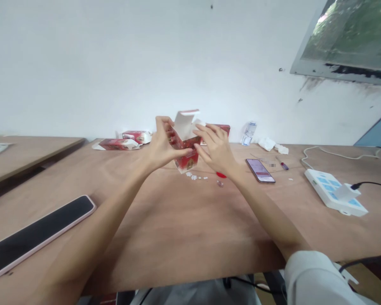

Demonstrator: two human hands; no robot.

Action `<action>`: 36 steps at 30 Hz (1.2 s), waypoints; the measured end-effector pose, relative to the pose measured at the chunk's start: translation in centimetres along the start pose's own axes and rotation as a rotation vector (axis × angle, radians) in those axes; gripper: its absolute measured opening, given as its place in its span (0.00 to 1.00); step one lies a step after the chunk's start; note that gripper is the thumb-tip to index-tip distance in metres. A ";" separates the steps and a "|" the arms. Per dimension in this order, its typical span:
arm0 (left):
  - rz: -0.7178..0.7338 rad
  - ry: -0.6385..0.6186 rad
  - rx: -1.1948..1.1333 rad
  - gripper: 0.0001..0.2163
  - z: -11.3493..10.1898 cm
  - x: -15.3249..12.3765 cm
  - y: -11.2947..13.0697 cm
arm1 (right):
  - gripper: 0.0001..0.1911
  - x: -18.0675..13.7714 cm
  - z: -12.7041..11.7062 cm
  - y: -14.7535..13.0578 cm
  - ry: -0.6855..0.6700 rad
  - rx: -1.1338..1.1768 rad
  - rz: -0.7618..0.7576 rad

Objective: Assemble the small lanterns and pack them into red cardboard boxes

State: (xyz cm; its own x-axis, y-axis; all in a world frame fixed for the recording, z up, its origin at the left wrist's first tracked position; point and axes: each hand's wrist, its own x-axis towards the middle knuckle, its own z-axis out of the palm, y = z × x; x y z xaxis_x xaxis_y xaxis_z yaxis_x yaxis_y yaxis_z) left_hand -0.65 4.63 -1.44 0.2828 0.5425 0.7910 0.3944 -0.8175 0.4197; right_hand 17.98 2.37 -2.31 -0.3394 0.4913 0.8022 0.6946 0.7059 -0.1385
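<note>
Cardboard, red-printed outside and white within, forms the open box we hold out in front of us, over the middle of the counter toward its far edge; we cannot tell whether its lower end touches the wood. Our left hand is partly open and curved round the box's left side, gripping it between spread thumb and fingers. Our right hand is half curled, its fingers at the raised white flaps; we cannot tell whether they pinch them.

Just below the box we see small white pieces, and a red piece beside our right wrist. Two more red boxes lie near the far left corner, and another red carton shows behind our right hand. Along the far edge, to the right, are a clear bottle and crumpled tissue. Nearer us lies a phone, with a power strip toward the right edge. A black, pink-rimmed slab lies by the near left corner.
</note>
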 end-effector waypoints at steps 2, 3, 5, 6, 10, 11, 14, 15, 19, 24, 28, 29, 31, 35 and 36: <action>0.035 0.061 0.020 0.34 0.1 0.0 0.0 | 0.16 0.2 -0.1 0.4 0.039 0.055 0.061; 0.038 0.080 0.032 0.34 0.1 0.0 0.0 | 0.16 0.3 -0.3 0.7 0.046 0.113 0.100; 0.019 0.085 0.049 0.34 0.1 0.0 -0.4 | 0.16 0.5 -1.0 1.4 0.022 0.250 0.198; 0.004 0.076 0.056 0.33 0.0 0.0 -0.6 | 0.16 0.5 -1.4 1.9 -0.008 0.298 0.254; -0.011 0.042 0.093 0.27 -0.2 0.0 -1.3 | 0.24 0.2 -3.2 4.6 -0.265 0.114 0.416; -0.009 0.040 0.102 0.26 -0.3 0.0 -1.3 | 0.28 0.0 -3.3 5.3 -0.373 -0.008 0.445; -0.021 0.036 0.133 0.27 -0.5 0.0 -1.1 | 0.35 -0.6 -2.8 7.4 -0.714 -0.315 0.509; -0.028 0.034 0.139 0.27 -0.5 0.0 -1.0 | 0.34 -0.7 -2.5 8.0 -0.804 -0.359 0.509; -0.058 0.017 0.172 0.28 -0.5 0.0 -0.7 | 0.22 -0.5 -1.9 8.9 -0.923 -0.288 0.418; -0.106 -0.111 0.199 0.29 -0.4 -0.1 -0.7 | 0.18 0.3 -4.2 7.1 -0.805 0.310 0.249; -0.139 -0.308 0.173 0.32 -0.2 -0.3 -0.6 | 0.23 0.4 -6.2 4.8 -0.681 0.807 0.111; -0.135 -0.339 0.165 0.32 -0.1 -0.3 -0.5 | 0.23 0.4 -6.3 4.4 -0.608 0.864 0.113; -0.114 -0.384 0.142 0.31 0.1 -0.4 -0.2 | 0.24 0.5 -6.2 3.9 -0.445 0.913 0.171; -0.085 -0.404 0.034 0.32 0.4 -0.4 0.7 | 0.28 0.7 -5.3 4.3 -0.215 0.919 0.354; -0.080 -0.396 0.009 0.32 0.4 -0.4 0.9 | 0.29 0.8 -5.1 4.5 -0.183 0.908 0.379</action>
State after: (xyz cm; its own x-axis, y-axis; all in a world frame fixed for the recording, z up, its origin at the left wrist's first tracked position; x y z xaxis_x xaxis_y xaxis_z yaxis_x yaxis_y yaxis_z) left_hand -0.06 3.79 -1.59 0.5655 0.6380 0.5226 0.4356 -0.7691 0.4676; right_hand 24.08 3.34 0.68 -0.3413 0.7816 0.5222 0.0557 0.5714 -0.8188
